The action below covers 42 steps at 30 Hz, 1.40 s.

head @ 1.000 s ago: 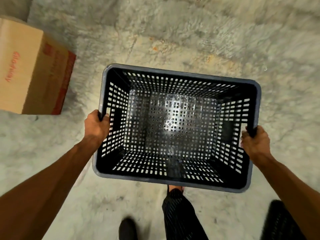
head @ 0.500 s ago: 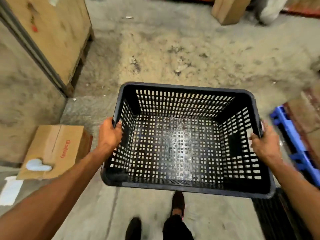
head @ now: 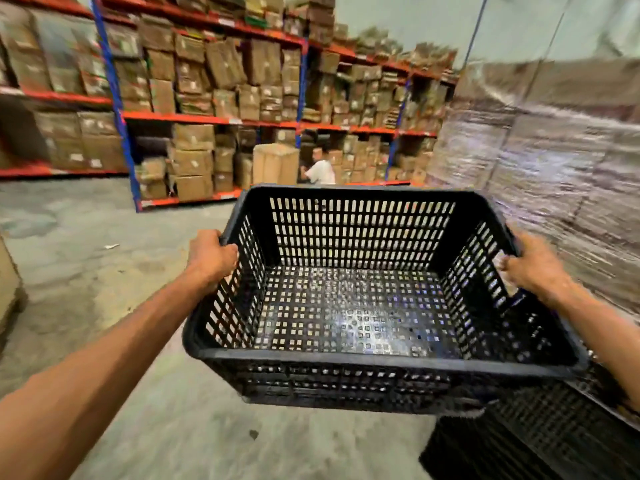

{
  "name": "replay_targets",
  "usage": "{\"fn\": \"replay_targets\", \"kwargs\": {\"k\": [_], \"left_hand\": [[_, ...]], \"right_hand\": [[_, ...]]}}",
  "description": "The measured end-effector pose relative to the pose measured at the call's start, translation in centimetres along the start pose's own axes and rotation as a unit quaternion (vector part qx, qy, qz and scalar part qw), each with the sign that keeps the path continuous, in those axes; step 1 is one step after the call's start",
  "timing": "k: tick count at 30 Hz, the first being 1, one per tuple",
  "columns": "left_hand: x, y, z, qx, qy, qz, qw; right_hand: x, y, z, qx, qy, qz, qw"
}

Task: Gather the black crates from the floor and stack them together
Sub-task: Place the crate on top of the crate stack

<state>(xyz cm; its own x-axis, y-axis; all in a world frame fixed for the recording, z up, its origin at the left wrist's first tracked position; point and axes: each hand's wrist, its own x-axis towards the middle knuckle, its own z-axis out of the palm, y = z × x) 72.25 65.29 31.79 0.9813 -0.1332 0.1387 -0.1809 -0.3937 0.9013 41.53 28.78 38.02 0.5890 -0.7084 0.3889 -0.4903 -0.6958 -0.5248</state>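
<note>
Warehouse racking (head: pixel 207 116) ahead, your left hand (head: pixel 211 259) and right hand (head: pixel 531 268) clamp the black crate (head: pixel 363 306) rims, so keep it level, lowering squarely onto the second crate (head: pixel 540 438) below-right.

Black crate (head: pixel 360 306): perforated plastic, glossy base. Floor (head: pixel 86 271): rough matt concrete. Boxes (head: pixel 194 161): cardboard.
</note>
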Motion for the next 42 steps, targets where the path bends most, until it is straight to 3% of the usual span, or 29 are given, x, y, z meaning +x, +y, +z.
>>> {"fn": "replay_targets", "kwargs": {"k": [11, 20, 30, 42], "left_hand": [[-5.7, 21.7, 19.1, -0.114, -0.136, 0.145, 0.973], [-12.4, 30.7, 34.1, -0.129, -0.224, 0.205, 0.944], [-13.2, 34.5, 48.2, -0.096, -0.306, 0.244, 0.915], [-6.9, 36.0, 69.4, -0.062, -0.401, 0.236, 0.883]], "right_hand": [[-0.5, 14.5, -23.2, -0.013, 0.180, 0.125, 0.976], [-5.4, 23.9, -32.1, -0.081, 0.256, 0.211, 0.940], [-4.7, 31.5, -32.4, -0.121, 0.284, 0.276, 0.910], [3.9, 41.7, -25.4, -0.170, 0.271, 0.365, 0.874]]}}
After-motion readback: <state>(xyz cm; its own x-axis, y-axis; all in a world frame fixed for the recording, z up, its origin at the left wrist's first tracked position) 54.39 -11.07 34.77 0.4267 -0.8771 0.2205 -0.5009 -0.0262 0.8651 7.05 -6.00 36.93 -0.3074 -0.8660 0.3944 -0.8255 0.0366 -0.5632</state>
